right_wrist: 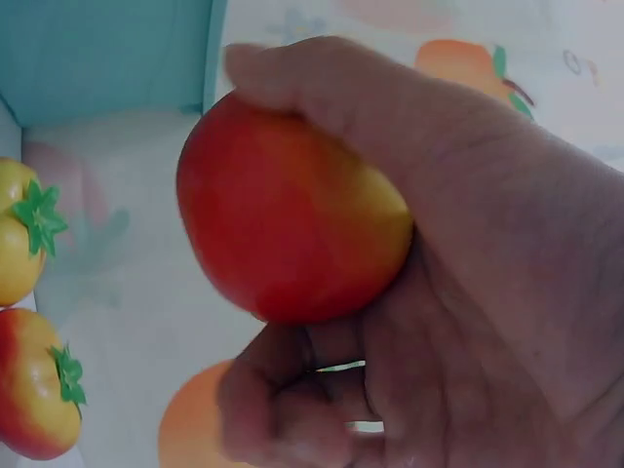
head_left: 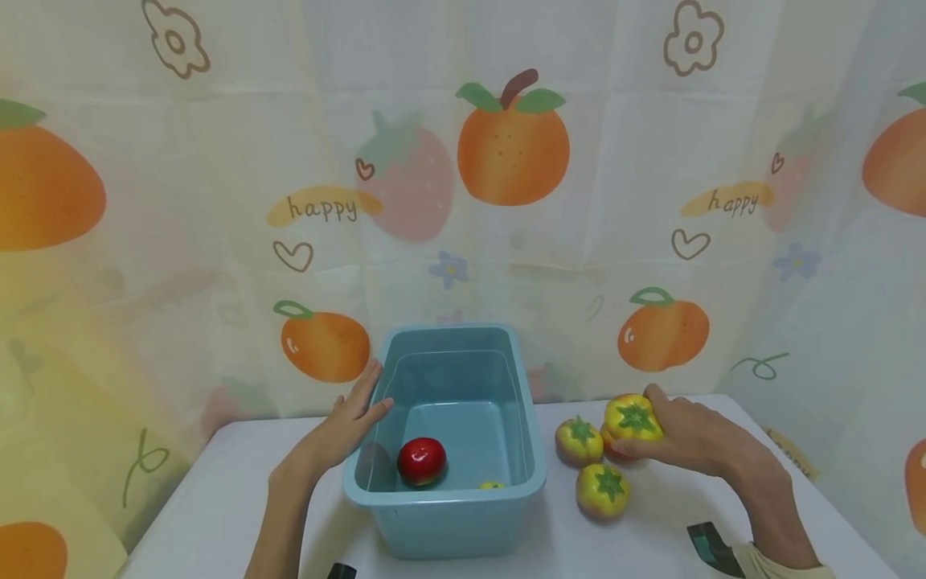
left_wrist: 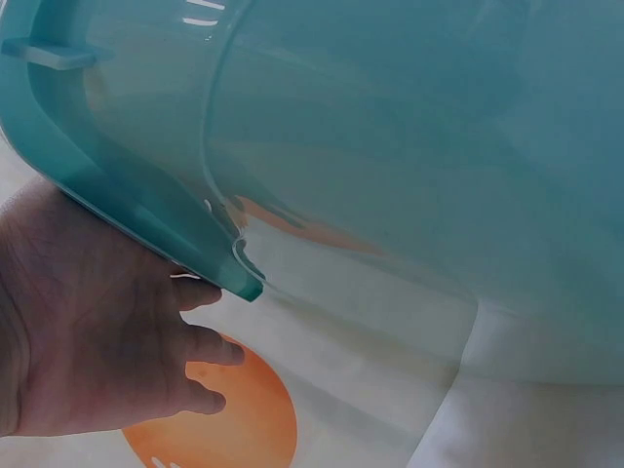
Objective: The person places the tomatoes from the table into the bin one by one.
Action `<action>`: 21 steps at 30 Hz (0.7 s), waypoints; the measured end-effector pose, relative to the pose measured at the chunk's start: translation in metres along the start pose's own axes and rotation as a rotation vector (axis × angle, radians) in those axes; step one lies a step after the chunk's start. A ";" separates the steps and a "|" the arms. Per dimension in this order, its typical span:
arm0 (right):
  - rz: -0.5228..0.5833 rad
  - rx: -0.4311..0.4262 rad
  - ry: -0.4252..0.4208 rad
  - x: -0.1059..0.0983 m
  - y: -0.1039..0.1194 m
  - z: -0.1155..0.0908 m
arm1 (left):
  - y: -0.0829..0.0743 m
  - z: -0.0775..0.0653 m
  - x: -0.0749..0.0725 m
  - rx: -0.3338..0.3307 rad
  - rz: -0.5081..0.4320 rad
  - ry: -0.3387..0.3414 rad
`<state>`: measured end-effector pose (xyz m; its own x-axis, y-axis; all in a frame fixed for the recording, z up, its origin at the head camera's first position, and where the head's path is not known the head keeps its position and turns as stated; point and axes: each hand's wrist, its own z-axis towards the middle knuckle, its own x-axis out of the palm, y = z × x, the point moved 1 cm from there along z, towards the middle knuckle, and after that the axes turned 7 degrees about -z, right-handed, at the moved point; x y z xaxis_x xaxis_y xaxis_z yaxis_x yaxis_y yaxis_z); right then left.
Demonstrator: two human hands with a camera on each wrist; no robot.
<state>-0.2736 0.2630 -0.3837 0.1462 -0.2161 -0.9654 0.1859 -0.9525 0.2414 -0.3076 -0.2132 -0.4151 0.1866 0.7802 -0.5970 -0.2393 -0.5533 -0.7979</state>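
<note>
My right hand [head_left: 683,430] grips a yellow-and-red toy tomato [head_left: 633,418] with a green star-shaped leaf top; in the right wrist view the red underside of this tomato [right_wrist: 283,214] shows between thumb and fingers. Just left of that hand are a yellowish tomato [head_left: 579,441] and, nearer the front, another tomato [head_left: 604,492]; a reddish one [head_left: 615,450] is partly hidden behind the held tomato. My left hand [head_left: 347,422] rests against the left rim of a blue basin [head_left: 448,498], thumb over the edge and fingers [left_wrist: 210,343] extended outside it.
Inside the basin lie a glossy red fruit [head_left: 422,461] and a small yellow piece [head_left: 492,485] mostly hidden by the front wall. The basin stands on a white table [head_left: 239,482]. A fruit-printed curtain [head_left: 506,265] hangs close behind.
</note>
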 end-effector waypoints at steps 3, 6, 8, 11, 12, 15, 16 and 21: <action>-0.016 0.004 -0.002 -0.002 0.006 -0.001 | 0.001 0.000 0.000 0.002 -0.001 0.000; -0.001 -0.003 0.003 -0.003 0.014 -0.001 | 0.001 0.000 0.000 0.001 0.001 0.001; 0.007 -0.021 -0.007 -0.003 0.021 -0.001 | 0.000 0.000 0.000 -0.001 0.002 0.000; 0.008 -0.061 -0.050 -0.001 0.032 -0.003 | 0.000 0.001 0.000 0.000 0.006 -0.002; -0.009 -0.076 -0.077 0.000 0.036 -0.003 | 0.000 0.001 0.000 0.001 0.007 -0.002; -0.048 -0.116 -0.176 0.002 0.049 -0.004 | 0.000 0.000 0.000 0.006 0.004 -0.002; -0.060 -0.124 -0.206 0.003 0.054 -0.004 | 0.000 0.000 0.000 0.006 0.005 -0.002; -0.045 -0.202 -0.278 0.010 0.078 0.001 | 0.000 -0.001 0.000 -0.004 0.014 0.004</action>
<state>-0.2588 0.1864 -0.3749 -0.1320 -0.2519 -0.9587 0.3787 -0.9066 0.1861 -0.3070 -0.2135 -0.4152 0.1868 0.7715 -0.6081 -0.2382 -0.5650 -0.7900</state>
